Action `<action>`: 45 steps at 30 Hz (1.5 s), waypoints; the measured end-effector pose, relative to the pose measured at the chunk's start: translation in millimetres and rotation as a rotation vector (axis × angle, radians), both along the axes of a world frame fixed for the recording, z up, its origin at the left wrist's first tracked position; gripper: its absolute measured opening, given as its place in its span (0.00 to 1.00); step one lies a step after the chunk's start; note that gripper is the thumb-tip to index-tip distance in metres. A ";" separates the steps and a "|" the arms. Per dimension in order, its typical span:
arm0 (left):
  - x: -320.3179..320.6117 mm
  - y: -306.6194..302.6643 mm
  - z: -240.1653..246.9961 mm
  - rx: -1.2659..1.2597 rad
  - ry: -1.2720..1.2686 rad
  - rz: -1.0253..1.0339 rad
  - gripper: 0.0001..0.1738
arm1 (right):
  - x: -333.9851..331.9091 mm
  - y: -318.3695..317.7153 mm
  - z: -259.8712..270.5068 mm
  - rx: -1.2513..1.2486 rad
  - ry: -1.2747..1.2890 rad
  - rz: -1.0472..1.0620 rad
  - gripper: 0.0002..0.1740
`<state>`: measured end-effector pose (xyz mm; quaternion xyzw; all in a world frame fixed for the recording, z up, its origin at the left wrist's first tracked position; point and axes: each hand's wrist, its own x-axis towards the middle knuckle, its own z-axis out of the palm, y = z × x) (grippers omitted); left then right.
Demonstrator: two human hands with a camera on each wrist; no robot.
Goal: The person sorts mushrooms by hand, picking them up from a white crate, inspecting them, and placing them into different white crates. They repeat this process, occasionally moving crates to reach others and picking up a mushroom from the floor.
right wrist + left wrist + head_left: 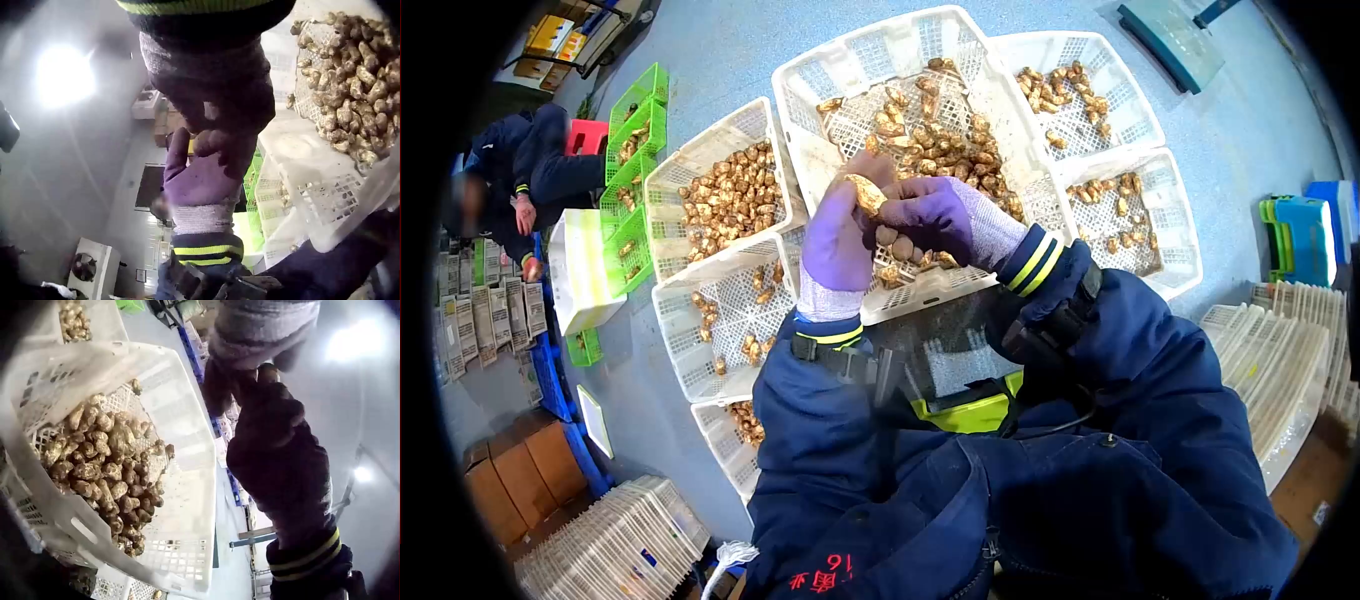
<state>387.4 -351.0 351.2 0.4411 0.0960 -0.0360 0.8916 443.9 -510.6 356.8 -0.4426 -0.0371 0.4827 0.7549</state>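
Both hands wear purple gloves with pale knit cuffs and meet above the large white crate. My left hand holds a yellowish-brown mushroom, its fingers curled around the far side. From the other side my right hand pinches the lower end of the same mushroom between thumb and fingers. Below them, many knobbly brown mushrooms lie heaped in the crate. In the left wrist view the right hand is dark against the light; in the right wrist view the left hand faces it. The mushroom is mostly hidden in both.
Smaller white crates with mushrooms stand left and right of the large one. Green baskets line up farther left, beside a seated person. Stacked white crates stand at right; a blue-green platform lies beyond.
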 end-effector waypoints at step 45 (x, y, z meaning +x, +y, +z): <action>2.7 24.6 -9.6 -0.170 0.134 0.386 0.27 | 86.6 -11.2 -114.5 -1.300 -1.189 1.045 0.20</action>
